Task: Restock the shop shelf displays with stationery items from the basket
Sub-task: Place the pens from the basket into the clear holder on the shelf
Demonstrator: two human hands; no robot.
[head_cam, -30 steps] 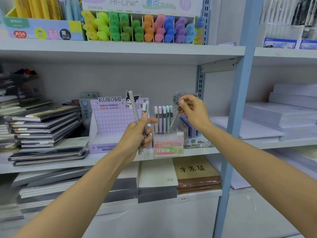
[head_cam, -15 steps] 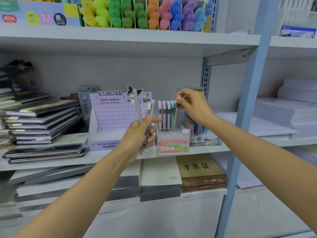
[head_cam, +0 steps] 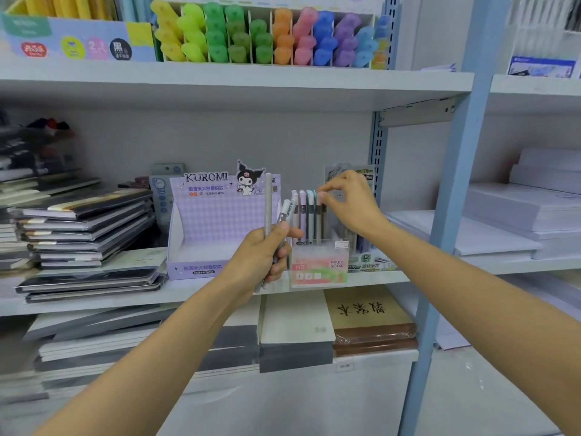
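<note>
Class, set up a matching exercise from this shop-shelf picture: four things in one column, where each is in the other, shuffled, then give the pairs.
Things
1. highlighters
2. Kuromi box
3. grey pens
4. notebook stack

Places
A. in the left hand
B. far left of the middle shelf
C. top shelf
D. just left of the Fruit Soda box

Pairs: 1-C, 2-D, 3-A, 4-B

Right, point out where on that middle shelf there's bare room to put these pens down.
The purple Kuromi box looks empty inside. A bare strip of shelf board runs along the front edge, below that box. Crowded: notebook stacks fill the left, and the clear pen holder, where the right hand is working, sits tight against another pen display.
</note>
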